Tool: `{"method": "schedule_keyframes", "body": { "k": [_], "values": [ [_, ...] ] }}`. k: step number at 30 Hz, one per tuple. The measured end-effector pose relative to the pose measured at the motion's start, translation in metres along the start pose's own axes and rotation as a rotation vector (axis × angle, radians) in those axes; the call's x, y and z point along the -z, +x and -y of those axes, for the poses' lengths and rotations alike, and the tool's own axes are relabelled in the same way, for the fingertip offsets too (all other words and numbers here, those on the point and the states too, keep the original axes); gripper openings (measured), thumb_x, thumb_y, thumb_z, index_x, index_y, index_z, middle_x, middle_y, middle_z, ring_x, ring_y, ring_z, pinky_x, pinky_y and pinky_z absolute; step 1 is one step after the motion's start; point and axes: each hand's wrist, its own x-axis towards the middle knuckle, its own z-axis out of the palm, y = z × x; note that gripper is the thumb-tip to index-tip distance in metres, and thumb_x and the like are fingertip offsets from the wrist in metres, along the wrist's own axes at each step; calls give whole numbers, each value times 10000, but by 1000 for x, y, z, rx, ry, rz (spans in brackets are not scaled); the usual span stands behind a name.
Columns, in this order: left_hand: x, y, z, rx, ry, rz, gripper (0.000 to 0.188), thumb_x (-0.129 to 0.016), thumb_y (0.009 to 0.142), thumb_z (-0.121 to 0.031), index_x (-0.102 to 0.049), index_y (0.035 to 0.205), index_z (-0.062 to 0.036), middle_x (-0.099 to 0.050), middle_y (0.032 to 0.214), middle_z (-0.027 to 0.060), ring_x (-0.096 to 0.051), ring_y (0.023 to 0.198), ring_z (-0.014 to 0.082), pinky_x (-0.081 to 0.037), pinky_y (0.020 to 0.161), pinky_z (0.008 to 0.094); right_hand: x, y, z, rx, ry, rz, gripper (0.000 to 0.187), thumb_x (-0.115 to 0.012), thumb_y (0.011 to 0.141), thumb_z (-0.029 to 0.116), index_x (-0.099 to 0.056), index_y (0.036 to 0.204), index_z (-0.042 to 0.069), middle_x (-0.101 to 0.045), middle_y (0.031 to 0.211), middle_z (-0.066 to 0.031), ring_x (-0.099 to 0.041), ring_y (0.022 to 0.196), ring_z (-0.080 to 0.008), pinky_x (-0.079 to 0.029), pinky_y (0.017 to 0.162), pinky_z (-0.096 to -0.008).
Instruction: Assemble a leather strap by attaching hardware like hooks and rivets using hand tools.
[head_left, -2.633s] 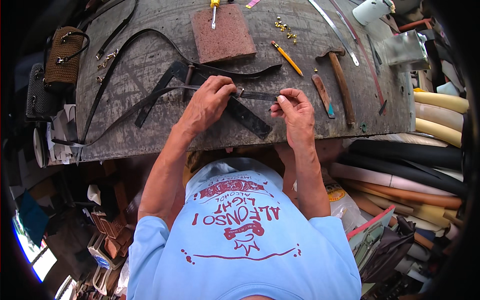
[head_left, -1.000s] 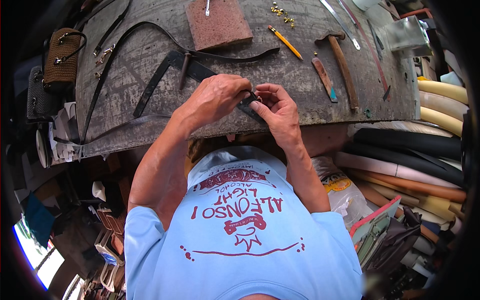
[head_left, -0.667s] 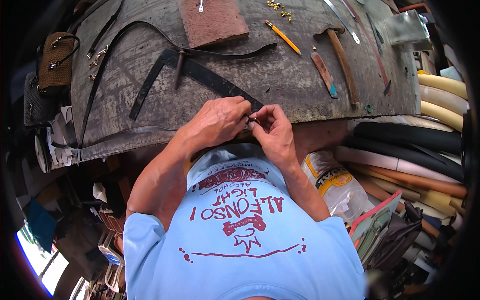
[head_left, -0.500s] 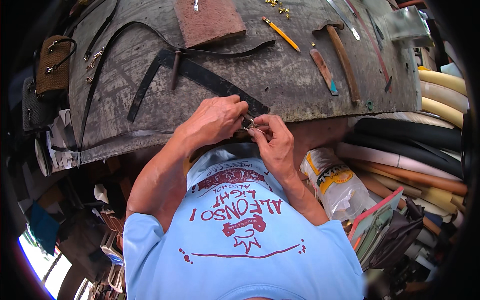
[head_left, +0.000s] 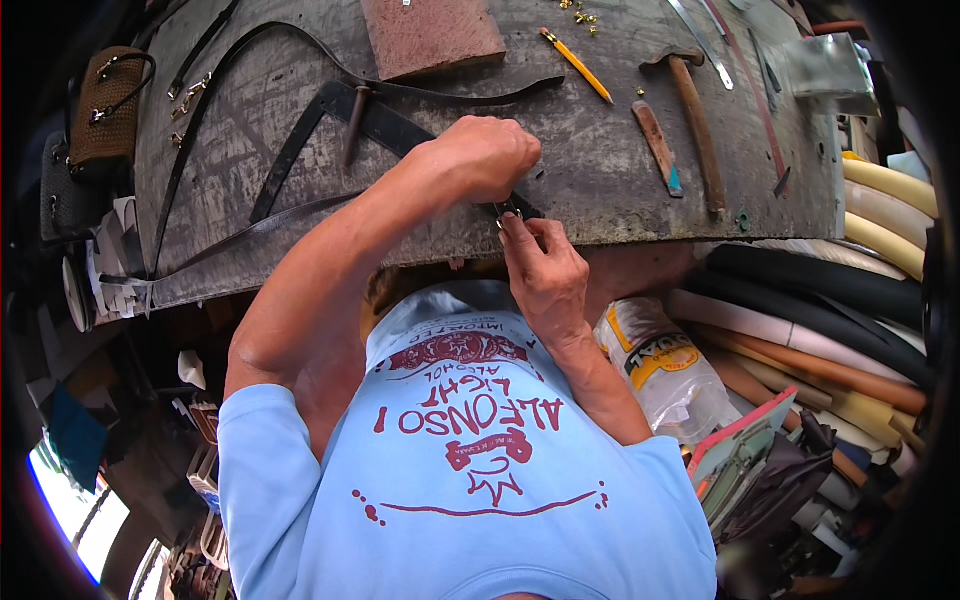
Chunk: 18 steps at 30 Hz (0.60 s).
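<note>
My left hand (head_left: 485, 158), closed, is raised over the front part of the bench with its knuckles up. Its fingertips are mostly hidden. Just below it my right hand (head_left: 546, 268) pinches a small metal clasp (head_left: 507, 215) between thumb and fingers. A thin dark leather strap (head_left: 270, 222) runs from the left along the bench and passes behind my left forearm toward the hands. A short dark piece of strap shows between the two hands at the clasp. Behind the left hand lies a black metal square (head_left: 390, 128), partly covered.
On the bench (head_left: 600, 160) lie a hammer (head_left: 697, 135), a wood-handled blade (head_left: 656, 148), a pencil (head_left: 577, 66), a dark rod (head_left: 355, 128) and gold rivets (head_left: 585, 18). A reddish stone slab (head_left: 435, 38) sits farther back. Rolled material (head_left: 810, 285) is stacked at the right, woven bags (head_left: 108, 110) at the left.
My left hand has moved up and right, away from the bench edge, and the strap at left has lifted with it. My right hand stays near the edge, pinching the clasp.
</note>
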Motion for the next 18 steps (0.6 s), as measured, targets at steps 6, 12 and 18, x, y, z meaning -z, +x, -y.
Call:
{"method": "schedule_keyframes", "body": {
  "k": [6, 12, 18],
  "values": [
    [9, 4, 9, 7, -60, 87, 146, -699, 693, -86, -714, 828, -31, -707, 826, 153, -695, 844, 343, -553, 719, 434, -2, 3, -2, 59, -25, 23, 255, -684, 858, 50, -664, 1106, -8, -595, 884, -123, -626, 706, -253, -523, 617, -357],
    [12, 3, 21, -57, -153, 122, 154, -716, 693, -113, -721, 830, -44, -706, 819, 134, -693, 836, 301, -548, 739, 410, -2, 11, 4, 60, -100, 62, 259, -668, 866, 53, -648, 1117, -5, -590, 884, -111, -628, 702, -247, -510, 597, -354],
    [3, 3, 19, -19, -106, 76, 146, -714, 698, -103, -700, 823, -30, -695, 810, 139, -682, 849, 321, -541, 740, 420, 0, 14, 2, 56, -97, 110, 259, -652, 876, 73, -633, 1126, 9, -573, 883, -101, -626, 705, -247, -500, 597, -354]
  ]
}}
